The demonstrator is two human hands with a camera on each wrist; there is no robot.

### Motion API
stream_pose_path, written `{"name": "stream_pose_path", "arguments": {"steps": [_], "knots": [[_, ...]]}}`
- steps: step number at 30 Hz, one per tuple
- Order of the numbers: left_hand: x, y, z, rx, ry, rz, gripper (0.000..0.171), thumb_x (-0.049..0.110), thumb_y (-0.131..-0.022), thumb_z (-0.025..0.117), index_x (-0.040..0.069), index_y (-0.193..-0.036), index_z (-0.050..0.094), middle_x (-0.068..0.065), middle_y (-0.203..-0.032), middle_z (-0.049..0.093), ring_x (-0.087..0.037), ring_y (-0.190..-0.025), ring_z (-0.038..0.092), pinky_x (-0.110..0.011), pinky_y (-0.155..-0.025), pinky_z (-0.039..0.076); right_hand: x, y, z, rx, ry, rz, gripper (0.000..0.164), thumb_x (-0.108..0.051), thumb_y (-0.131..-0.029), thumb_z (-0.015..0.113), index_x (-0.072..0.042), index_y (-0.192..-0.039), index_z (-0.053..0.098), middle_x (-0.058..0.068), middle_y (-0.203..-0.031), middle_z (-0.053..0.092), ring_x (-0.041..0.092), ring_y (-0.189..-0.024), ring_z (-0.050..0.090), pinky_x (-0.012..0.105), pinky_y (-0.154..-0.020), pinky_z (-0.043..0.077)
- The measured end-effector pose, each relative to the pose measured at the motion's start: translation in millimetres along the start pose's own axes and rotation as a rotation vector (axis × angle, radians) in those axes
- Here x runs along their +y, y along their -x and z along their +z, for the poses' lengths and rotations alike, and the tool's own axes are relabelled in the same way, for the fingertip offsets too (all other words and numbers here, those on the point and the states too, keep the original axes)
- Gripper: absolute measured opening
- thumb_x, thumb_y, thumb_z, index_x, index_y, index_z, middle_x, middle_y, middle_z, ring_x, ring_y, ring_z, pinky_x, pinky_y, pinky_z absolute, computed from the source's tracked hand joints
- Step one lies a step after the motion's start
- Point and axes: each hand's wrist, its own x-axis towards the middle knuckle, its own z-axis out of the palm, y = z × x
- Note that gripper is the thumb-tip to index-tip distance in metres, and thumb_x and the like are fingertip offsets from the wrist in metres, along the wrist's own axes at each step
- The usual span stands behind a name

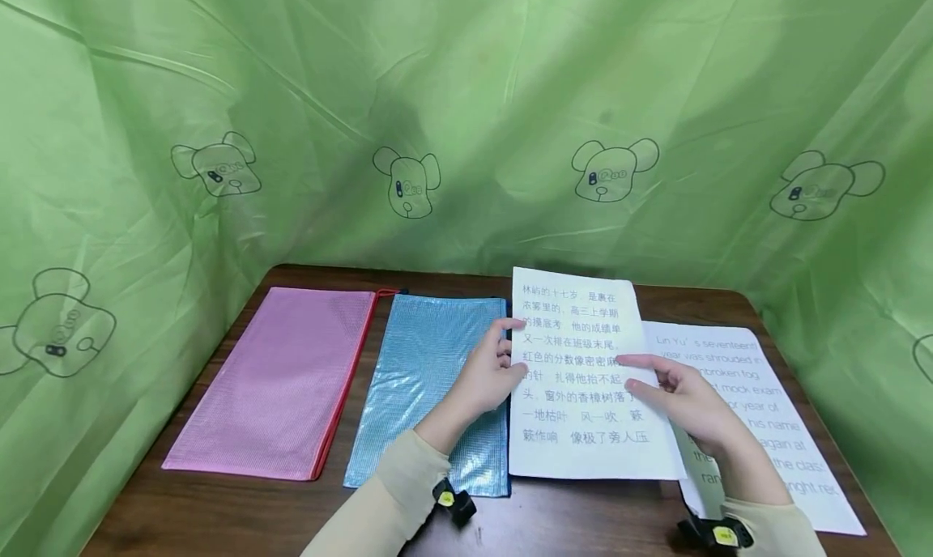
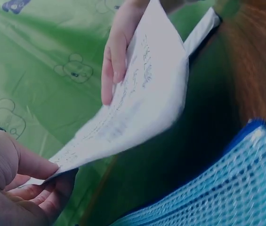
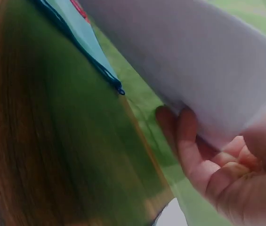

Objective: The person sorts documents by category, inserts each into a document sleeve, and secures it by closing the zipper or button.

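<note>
A white printed sheet of paper [image 1: 576, 444] with Chinese text is raised above the table, tilted, and bends in the left wrist view. My left hand [image 1: 492, 371] pinches its left edge, with the thumb seen on the printed face in the left wrist view [image 2: 24, 183]. At the right edge my right hand [image 1: 685, 399] holds it, index finger and thumb over the print. Below the sheet, in the right wrist view, other fingers [image 3: 187, 136] curl. A second white paper with English text [image 1: 794, 427] lies under my right forearm, partly hidden.
Left of the sheet lies a blue mesh zip pouch [image 1: 408, 363], partly covered by my left arm. Farther left is a pink mesh zip pouch [image 1: 277, 379] with a red zip edge. All rest on a dark wooden table [image 1: 240, 516]; a green curtain [image 1: 466, 95] surrounds it.
</note>
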Motion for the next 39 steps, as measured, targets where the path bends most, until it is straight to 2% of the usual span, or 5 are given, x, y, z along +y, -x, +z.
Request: {"name": "stream_pose_path", "arguments": {"steps": [13, 22, 29, 33, 39], "knots": [[2.9, 0.8, -4.6, -0.018, 0.059, 0.068, 0.066, -0.010, -0.099, 0.066, 0.015, -0.157, 0.045, -0.009, -0.111, 0.073, -0.018, -0.077, 0.064, -0.022, -0.064, 0.051, 1, -3, 3, 0.101, -0.228, -0.001, 0.047, -0.020, -0.108, 0.072, -0.005, -0.151, 0.063, 0.009, -0.109, 0.078, 0.025, -0.085, 0.080, 0.041, -0.068, 0.065], [3.5, 0.2, -11.9, -0.035, 0.099, 0.104, 0.068, -0.010, -0.100, 0.065, 0.015, -0.158, 0.042, -0.010, -0.108, 0.071, -0.018, -0.083, 0.065, -0.023, -0.066, 0.051, 0, -6, 4, 0.114, -0.244, 0.013, 0.042, -0.022, -0.110, 0.069, -0.003, -0.148, 0.065, 0.009, -0.102, 0.073, 0.023, -0.080, 0.078, 0.040, -0.064, 0.065], [4.1, 1.2, -14.9, -0.042, 0.096, 0.070, 0.065, -0.002, -0.100, 0.070, 0.015, -0.158, 0.043, -0.009, -0.108, 0.068, -0.018, -0.083, 0.063, -0.025, -0.069, 0.051, 1, -4, -1, 0.176, -0.123, 0.012, 0.043, -0.027, -0.110, 0.069, -0.004, -0.147, 0.067, 0.007, -0.105, 0.076, 0.020, -0.081, 0.077, 0.036, -0.064, 0.064], [0.1, 2.4, -17.8, -0.038, -0.034, 0.050, 0.063, 0.009, -0.100, 0.075, 0.014, -0.156, 0.045, -0.006, -0.112, 0.068, -0.017, -0.080, 0.066, -0.031, -0.069, 0.055, 5, -4, -7, 0.204, -0.082, 0.018, 0.043, -0.026, -0.110, 0.069, -0.005, -0.147, 0.067, 0.007, -0.102, 0.073, 0.017, -0.078, 0.074, 0.034, -0.063, 0.062], [-15.4, 2.7, -23.4, -0.007, -0.404, 0.006, 0.068, 0.018, -0.097, 0.079, 0.009, -0.156, 0.045, -0.007, -0.117, 0.071, -0.019, -0.079, 0.067, -0.039, -0.070, 0.057, 15, -6, -13, 0.205, -0.050, 0.038, 0.043, -0.026, -0.111, 0.067, -0.004, -0.147, 0.066, 0.007, -0.104, 0.072, 0.015, -0.080, 0.073, 0.032, -0.064, 0.061]]}}
